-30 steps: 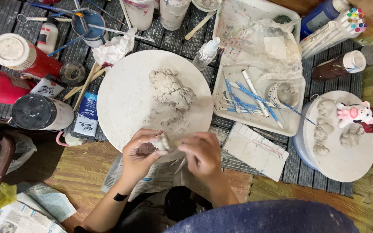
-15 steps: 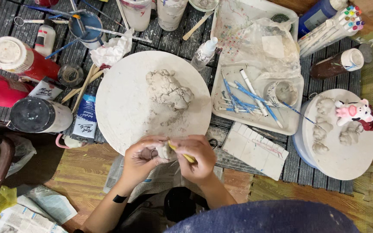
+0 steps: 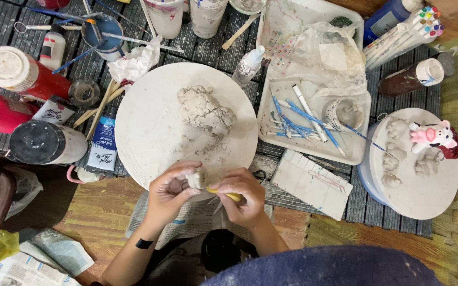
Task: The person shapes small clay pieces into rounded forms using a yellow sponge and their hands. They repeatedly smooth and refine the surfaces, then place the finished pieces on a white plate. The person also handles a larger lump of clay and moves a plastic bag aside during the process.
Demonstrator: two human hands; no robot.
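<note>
From up here I start at the left edge of the worktop (image 3: 6, 21), where two red paint bottles with pale caps (image 3: 14, 74) lie on their sides above a black-capped bottle (image 3: 43, 142); what is left inside them I cannot tell. Just right, a blue cup (image 3: 102, 33) holds brushes and sticks, and two paint-smeared tumblers (image 3: 186, 16) stand at the top edge. My left hand (image 3: 168, 193) is cupped with its grip closed round a small lump of clay (image 3: 196, 179), held over the near rim of the round white board (image 3: 149, 127), whose middle carries a bigger rough mound of clay (image 3: 205, 110). My right hand (image 3: 242, 198) pinches a yellow-handled tool (image 3: 226, 195), its tip against the small lump. To do this well, I judge that the left fingers should brace the lump firmly without squashing it, while the tool takes light, short strokes and the piece is turned rather than the wrist. Further right, a white tray (image 3: 314, 151) contains blue-handled tools, a white pen and a small tub (image 3: 343, 112) of greyish clay or slip, with crumpled plastic behind. At the far right, a second round board (image 3: 425, 196) bears little clay blobs and a pink-and-white figurine (image 3: 433, 135).
</note>
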